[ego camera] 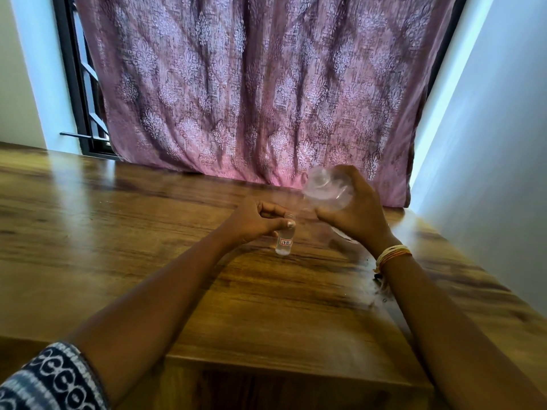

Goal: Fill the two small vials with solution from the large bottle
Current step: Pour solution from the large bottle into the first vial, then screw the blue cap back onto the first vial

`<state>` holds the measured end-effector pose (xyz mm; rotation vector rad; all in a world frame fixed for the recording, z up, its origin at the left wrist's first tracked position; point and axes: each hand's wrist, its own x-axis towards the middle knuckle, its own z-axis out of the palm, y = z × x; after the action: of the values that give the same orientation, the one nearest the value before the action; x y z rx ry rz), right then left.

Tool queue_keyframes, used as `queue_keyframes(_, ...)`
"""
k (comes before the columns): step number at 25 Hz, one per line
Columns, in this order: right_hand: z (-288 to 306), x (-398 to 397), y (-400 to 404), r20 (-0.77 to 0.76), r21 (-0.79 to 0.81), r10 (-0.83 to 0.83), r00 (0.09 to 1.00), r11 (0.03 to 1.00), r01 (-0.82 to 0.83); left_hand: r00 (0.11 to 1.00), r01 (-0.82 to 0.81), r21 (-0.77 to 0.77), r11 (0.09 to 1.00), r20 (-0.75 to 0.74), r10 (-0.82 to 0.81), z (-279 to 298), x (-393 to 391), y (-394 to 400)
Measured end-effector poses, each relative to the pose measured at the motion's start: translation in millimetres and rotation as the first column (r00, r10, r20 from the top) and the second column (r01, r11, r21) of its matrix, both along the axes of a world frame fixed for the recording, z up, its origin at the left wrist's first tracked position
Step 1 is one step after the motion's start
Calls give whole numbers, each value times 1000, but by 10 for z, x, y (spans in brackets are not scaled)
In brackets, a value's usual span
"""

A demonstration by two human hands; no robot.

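My left hand (254,221) pinches a small clear vial (284,242) near its top, holding it upright just above the wooden table (118,247). The vial carries a white label marked "7B" and has clear liquid in it. My right hand (355,214) grips a large clear plastic bottle (325,187), tipped so its base faces me and its neck points down toward the vial's mouth. The bottle is blurred. A second vial is not visible.
A patterned pink curtain (251,93) hangs behind the table's far edge. A white wall (488,143) runs along the right side. Something small, clear and blurred lies on the table by my right wrist (381,288). Bangles circle that wrist.
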<state>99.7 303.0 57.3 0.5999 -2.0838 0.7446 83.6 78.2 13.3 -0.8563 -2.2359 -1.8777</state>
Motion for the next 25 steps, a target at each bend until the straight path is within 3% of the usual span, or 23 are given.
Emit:
queue_keyframes(6, 59, -67, 224, 113, -416, 47, 993, 909, 4, 1000, 8, -1, 1000, 17, -8, -5, -18, 7)
queue_keyframes(12, 32, -85, 337, 202, -650, 344, 917, 748, -137, 999, 11, 25, 1000, 53, -13, -20, -20, 14)
queue_keyframes(15, 15, -77, 401, 299, -654, 484, 822, 732, -193, 998, 8, 33, 999, 55, -9, -24, -25, 19)
queue_keyframes(17, 10, -68, 519, 440, -677, 584, 682, 715, -176, 999, 6, 21, 1000, 52, -7, -22, -26, 16)
queue_keyframes(19, -16, -48, 631, 599, -611, 584, 547, 776, -159, 998, 1, 17, 1000, 56, -2, -16, -21, 13)
queue_keyframes(20, -42, -46, 663, 659, -543, 541, 522, 823, -167, 998, -1, 16, 1000, 57, 0, -11, -17, 11)
queue_keyframes(25, -124, -121, 647, 681, -353, 369, 632, 922, -158, 994, 29, -4, 1000, 108, -28, -4, 27, 4)
